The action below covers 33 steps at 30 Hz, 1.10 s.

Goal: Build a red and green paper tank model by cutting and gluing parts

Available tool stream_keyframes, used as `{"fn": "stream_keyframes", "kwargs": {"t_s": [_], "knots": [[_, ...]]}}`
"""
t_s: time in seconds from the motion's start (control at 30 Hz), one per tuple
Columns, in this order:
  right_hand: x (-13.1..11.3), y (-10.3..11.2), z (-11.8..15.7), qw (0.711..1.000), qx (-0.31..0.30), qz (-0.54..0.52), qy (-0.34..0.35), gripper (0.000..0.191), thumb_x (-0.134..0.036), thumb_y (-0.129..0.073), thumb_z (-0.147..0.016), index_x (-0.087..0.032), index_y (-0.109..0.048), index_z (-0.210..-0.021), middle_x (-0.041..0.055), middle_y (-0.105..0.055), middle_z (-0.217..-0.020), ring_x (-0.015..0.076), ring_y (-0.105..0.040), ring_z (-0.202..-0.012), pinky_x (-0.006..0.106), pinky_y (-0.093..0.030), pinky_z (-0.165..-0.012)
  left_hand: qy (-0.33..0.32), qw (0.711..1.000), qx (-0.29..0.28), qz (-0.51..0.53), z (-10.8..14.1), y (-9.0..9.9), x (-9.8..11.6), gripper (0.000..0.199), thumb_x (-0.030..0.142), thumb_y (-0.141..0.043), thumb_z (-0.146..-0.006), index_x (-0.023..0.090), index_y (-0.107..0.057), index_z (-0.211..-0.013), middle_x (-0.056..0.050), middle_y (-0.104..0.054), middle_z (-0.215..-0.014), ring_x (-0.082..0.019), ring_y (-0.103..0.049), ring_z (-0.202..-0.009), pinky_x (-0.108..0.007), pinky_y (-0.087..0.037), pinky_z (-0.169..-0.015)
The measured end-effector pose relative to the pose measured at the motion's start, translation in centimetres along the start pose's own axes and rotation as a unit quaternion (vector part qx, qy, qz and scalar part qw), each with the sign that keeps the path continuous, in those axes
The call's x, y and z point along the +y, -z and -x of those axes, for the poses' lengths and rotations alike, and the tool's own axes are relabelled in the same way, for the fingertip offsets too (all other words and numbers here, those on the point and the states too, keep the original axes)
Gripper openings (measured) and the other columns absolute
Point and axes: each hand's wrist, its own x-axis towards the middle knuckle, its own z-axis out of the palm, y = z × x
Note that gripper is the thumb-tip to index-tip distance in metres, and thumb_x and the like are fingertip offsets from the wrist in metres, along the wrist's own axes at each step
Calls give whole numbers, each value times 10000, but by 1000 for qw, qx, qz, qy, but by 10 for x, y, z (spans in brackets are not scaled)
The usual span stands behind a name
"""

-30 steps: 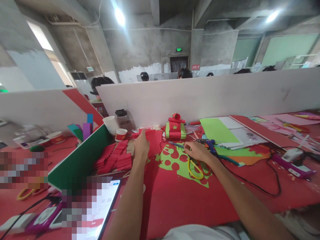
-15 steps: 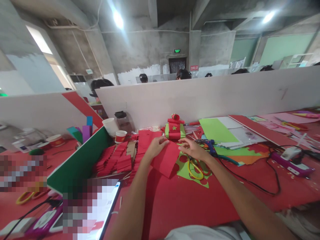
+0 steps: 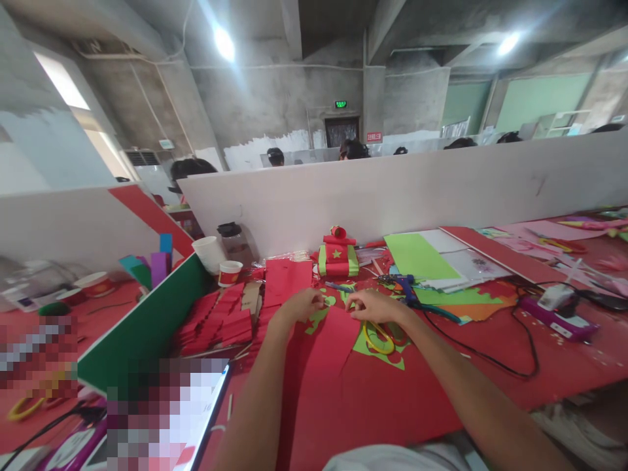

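A rectangular sheet of red paper (image 3: 333, 343) hangs slanted over the red tabletop in front of me. My right hand (image 3: 377, 306) pinches its upper right edge between thumb and fingers. Just beyond the sheet's upper left corner is my left hand (image 3: 300, 310), its fingers loosely bent and slightly apart, with no paper visible between them. Yellow-handled scissors (image 3: 379, 339) lie under and beside my right hand, on a green paper offcut (image 3: 396, 361) with round holes. Behind both hands stands a red-and-green paper model (image 3: 337, 255) bearing a gold star.
Left are stacked red paper pieces (image 3: 234, 320), a green board (image 3: 147, 320), a phone (image 3: 209, 399), a paper cup (image 3: 229, 273) and a dark-lidded bottle (image 3: 233, 239). Right are a blue glue gun (image 3: 406, 286), cables and a purple power strip (image 3: 559, 318). A white partition (image 3: 422, 183) closes the back.
The red sheet has turned and come lower, nearer to me. My left hand has moved off its top edge, while my right hand has taken hold of its upper right edge.
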Motion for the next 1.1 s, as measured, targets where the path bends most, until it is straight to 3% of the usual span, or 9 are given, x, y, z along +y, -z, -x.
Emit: {"fn": "stream_keyframes", "kwargs": {"t_s": [0.1,0.17,0.33,0.43,0.57,0.7,0.8,0.97,1.1], "knots": [[-2,1,0,1000,12,13,-8,194,-261,-624,-801,-197,-675,-976,4,-689,-741,130,-590,-601,205,-360,-531,57,994,73,-49,-4,-3,-6,177,218,-497,-847,178,-635,-950,-81,-694,-961,-208,-639,-836,-289,-478,-728],[-3,-1,-1,1000,23,10,-8,194,-297,-634,-810,-201,-669,-975,7,-704,-757,141,-611,-629,211,-371,-549,59,992,101,-53,-8,-7,-9,269,189,-481,-861,183,-603,-1101,-109,-671,-1115,-222,-641,-965,-313,-489,-824],[-6,-6,-4,995,79,64,8,211,-365,-620,-849,-206,-669,-979,43,-728,-892,184,-651,-789,250,-415,-678,-74,992,92,-46,-23,-29,-11,571,54,-426,-818,138,-448,-1383,-146,-486,-1435,-229,-470,-1314,-364,-410,-1063],[-1,-7,-6,979,131,155,8,267,-337,-620,-852,-181,-663,-1065,106,-687,-1084,241,-610,-1003,309,-411,-845,-102,988,100,-65,-31,-41,-13,682,-6,-416,-760,133,-407,-1428,-130,-423,-1494,-225,-320,-1421,-393,-324,-1141],[9,-12,-10,969,124,215,9,335,-273,-610,-858,-168,-636,-1175,128,-632,-1182,260,-538,-1121,358,-360,-969,-98,986,111,-69,-31,-46,-10,681,-28,-383,-760,150,-428,-1416,-122,-486,-1433,-204,-431,-1336,-370,-350,-1111],[9,-19,-14,958,121,257,27,380,-285,-613,-870,-218,-625,-1244,122,-570,-1289,283,-472,-1166,399,-347,-983,-65,988,118,-76,-27,-43,2,489,79,-388,-873,163,-514,-1339,-133,-556,-1244,-199,-579,-1072,-319,-466,-923],[0,-24,-18,951,118,284,38,287,-311,-563,-914,-278,-676,-1177,96,-559,-1322,295,-450,-1164,427,-345,-957,-30,984,139,-111,-26,-42,10,337,172,-430,-911,173,-603,-1200,-127,-559,-1159,-215,-571,-1011,-330,-451,-883],[-16,-25,-22,948,71,303,73,237,-227,-497,-948,-252,-724,-1015,82,-692,-1076,255,-541,-1043,392,-345,-899,21,972,158,-171,-24,-40,16,217,251,-457,-927,194,-611,-1069,-124,-588,-1145,-269,-507,-1108,-381,-394,-925],[-17,-22,-23,952,74,295,39,190,-206,-542,-912,-226,-726,-957,89,-716,-967,241,-603,-962,342,-364,-835,36,967,153,-201,-18,-34,17,219,213,-453,-917,197,-564,-1106,-117,-640,-1079,-261,-533,-1080,-360,-389,-893]]}}
